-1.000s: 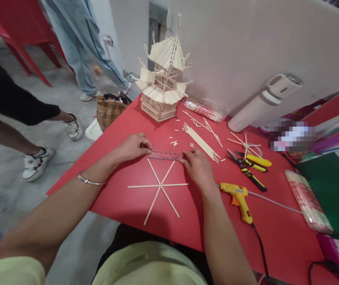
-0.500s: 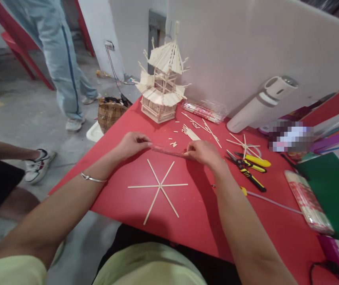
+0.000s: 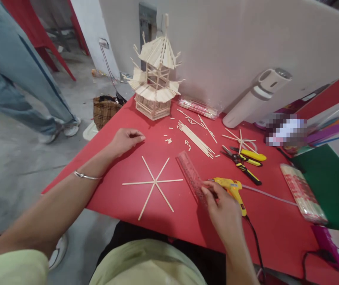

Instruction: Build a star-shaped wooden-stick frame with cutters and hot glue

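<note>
My right hand [image 3: 223,206] grips the near end of a clear ruler [image 3: 189,173], which looks reddish over the red table. The ruler slants just right of a flat six-armed star of thin wooden sticks [image 3: 155,182]. My left hand [image 3: 127,140] rests on the table beyond the star's left side, fingers drawn together and nothing visible in them. A yellow hot glue gun [image 3: 230,186] lies right beside my right hand, partly covered by it. Past the ruler lie a bundle of wooden sticks [image 3: 197,140] and several short cut pieces [image 3: 168,140].
A stick-built pagoda [image 3: 154,79] stands at the table's back left corner. To the right are pliers [image 3: 243,166], a smaller stick star [image 3: 240,141], a white flask [image 3: 256,97] and packaged sticks [image 3: 302,194]. A person's legs [image 3: 29,67] are at the left.
My left hand has let go of the ruler. My right hand has brought it nearer and to the right, turning it from crosswise to slanted. The person at the left has shifted.
</note>
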Action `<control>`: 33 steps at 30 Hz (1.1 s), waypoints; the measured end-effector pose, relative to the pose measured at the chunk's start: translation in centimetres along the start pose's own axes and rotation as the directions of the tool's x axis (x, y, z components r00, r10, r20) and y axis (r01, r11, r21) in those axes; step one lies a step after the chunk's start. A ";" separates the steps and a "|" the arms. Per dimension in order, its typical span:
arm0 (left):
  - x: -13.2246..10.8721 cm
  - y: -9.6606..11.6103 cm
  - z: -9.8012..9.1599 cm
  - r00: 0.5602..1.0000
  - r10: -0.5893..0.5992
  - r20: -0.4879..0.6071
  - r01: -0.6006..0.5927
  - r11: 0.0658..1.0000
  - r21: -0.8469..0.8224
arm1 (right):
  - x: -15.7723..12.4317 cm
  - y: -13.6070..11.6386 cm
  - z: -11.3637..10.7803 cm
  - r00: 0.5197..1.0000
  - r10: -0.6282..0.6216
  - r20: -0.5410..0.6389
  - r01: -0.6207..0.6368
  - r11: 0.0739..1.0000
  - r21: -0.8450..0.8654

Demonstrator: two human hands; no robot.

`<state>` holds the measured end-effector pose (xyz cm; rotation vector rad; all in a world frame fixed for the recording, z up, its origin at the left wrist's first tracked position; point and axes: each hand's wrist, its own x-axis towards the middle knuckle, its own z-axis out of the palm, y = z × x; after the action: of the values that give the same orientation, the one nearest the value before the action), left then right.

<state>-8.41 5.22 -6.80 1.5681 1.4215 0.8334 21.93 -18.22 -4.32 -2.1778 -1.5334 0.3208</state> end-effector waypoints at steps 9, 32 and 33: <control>0.3 -0.5 0.0 0.999 0.049 -0.017 -0.048 0.998 0.050 | -1.0 0.5 1.2 0.974 -0.212 -0.075 0.178 0.932 -0.317; 0.2 -0.4 0.2 0.998 0.055 -0.012 -0.053 0.989 0.135 | -2.2 1.7 2.7 0.931 -0.347 -0.110 0.312 0.916 -0.252; 0.2 -0.4 0.2 0.998 0.059 -0.015 -0.056 0.989 0.133 | -2.2 1.8 2.8 0.926 -0.358 -0.119 0.321 0.913 -0.250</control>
<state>-8.36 5.34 -7.25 1.7130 1.4770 0.8030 21.41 -20.09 -7.79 -1.9844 -1.8900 -0.1500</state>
